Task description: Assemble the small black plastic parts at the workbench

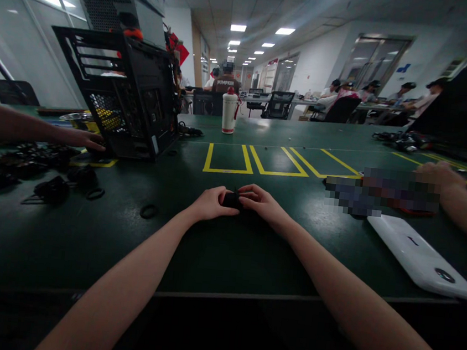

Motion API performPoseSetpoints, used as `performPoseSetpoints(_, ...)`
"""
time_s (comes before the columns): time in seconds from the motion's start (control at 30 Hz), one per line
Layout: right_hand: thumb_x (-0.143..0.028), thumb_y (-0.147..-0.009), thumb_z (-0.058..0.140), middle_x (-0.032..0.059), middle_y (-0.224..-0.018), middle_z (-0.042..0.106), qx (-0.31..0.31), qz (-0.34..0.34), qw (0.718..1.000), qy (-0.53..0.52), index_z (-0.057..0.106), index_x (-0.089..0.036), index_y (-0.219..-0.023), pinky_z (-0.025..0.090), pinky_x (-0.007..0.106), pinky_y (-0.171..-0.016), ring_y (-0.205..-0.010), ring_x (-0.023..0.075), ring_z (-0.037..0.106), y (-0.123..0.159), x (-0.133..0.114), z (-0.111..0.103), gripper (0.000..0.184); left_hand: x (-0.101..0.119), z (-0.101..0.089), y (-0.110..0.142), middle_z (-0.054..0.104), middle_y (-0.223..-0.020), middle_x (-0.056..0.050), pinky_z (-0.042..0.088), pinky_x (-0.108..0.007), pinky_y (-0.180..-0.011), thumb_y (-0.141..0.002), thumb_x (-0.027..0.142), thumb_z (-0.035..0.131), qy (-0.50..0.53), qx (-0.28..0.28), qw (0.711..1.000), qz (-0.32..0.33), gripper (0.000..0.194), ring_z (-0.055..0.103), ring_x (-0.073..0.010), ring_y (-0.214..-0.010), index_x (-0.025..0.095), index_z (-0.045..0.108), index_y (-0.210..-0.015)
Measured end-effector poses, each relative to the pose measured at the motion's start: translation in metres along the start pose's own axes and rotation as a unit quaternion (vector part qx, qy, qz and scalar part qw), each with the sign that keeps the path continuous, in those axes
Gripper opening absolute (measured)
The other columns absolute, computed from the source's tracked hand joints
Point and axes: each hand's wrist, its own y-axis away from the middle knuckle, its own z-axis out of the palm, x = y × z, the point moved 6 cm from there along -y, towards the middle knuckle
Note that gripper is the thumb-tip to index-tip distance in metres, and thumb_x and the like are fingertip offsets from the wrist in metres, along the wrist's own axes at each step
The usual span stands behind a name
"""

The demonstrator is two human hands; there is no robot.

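Just in front of me over the green table (233,253), a small dark black object (231,199) is held between both hands. My left hand (209,203) is closed around its left side, with the thumb along the near edge. The bent fingers of my right hand (261,203) pinch at its right end, where a thin bit sticks up. It is too dark to tell exactly what the object is. A black ring (148,211) lies on the table to the left of my hands, and a second black ring (95,194) is farther left.
An open black computer case (141,98) stands at the left, beside a co-worker's hand (81,139) and several dark cable bundles (52,186). A white tumbler (229,113) is behind yellow tape outlines (277,173). At right are a white device (417,253) and another person's hand (442,174).
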Motion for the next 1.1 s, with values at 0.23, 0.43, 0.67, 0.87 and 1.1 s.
performPoseSetpoints(0.23,-0.019,-0.064,0.062,0.0064,-0.104,0.056,0.011,0.004,1.0,0.014,0.052,-0.018,-0.101,0.043,0.035,-0.083,-0.089,0.0147,0.055,-0.002,0.0047,-0.0031,0.039,-0.0031,0.0009,-0.0007,0.06,-0.095,-0.002,0.041,-0.03,-0.064,-0.05,0.041,0.067,0.01,0.003,1.0,-0.002,0.041,0.055,-0.0177,-0.079,0.018,0.034,-0.059)
performPoseSetpoints(0.43,-0.018,-0.063,0.063,0.0051,-0.103,0.058,-0.034,-0.01,0.999,-0.01,0.051,-0.019,-0.104,0.041,0.035,-0.087,-0.094,0.0148,0.054,0.001,0.0003,0.0016,0.042,-0.0062,0.0019,-0.0017,0.06,-0.096,-0.002,0.041,-0.028,-0.062,-0.051,0.042,0.067,0.019,0.002,1.0,0.001,0.042,0.055,-0.017,-0.078,0.018,0.033,-0.06)
performPoseSetpoints(0.67,-0.025,-0.068,0.058,0.0045,-0.095,0.058,0.005,-0.029,0.999,0.028,0.054,-0.018,-0.096,0.042,0.035,-0.083,-0.087,0.0143,0.056,0.0013,-0.0048,-0.0017,0.029,-0.0045,0.0018,-0.0007,0.059,-0.09,-0.001,0.039,-0.026,-0.057,-0.05,0.044,0.066,0.014,0.005,1.0,-0.016,0.043,0.055,-0.0154,-0.073,0.017,0.034,-0.059)
performPoseSetpoints(0.87,-0.017,-0.062,0.063,0.0058,-0.103,0.055,-0.005,0.001,1.0,-0.008,0.051,-0.018,-0.099,0.042,0.033,-0.084,-0.094,0.0148,0.054,0.0008,-0.0012,0.0,0.039,-0.0021,0.0002,-0.0008,0.059,-0.083,0.0,0.038,-0.025,-0.057,-0.05,0.042,0.067,0.007,0.003,1.0,-0.009,0.042,0.054,-0.0156,-0.073,0.018,0.034,-0.059)
performPoseSetpoints(1.1,-0.028,-0.07,0.055,0.0031,-0.087,0.059,0.015,-0.039,0.998,0.048,0.054,-0.018,-0.093,0.044,0.033,-0.078,-0.08,0.0129,0.056,-0.0006,-0.004,-0.0023,0.025,-0.0035,0.0023,-0.0008,0.059,-0.09,-0.001,0.039,-0.026,-0.058,-0.05,0.045,0.066,0.018,-0.005,1.0,-0.004,0.044,0.054,-0.0155,-0.073,0.017,0.033,-0.06)
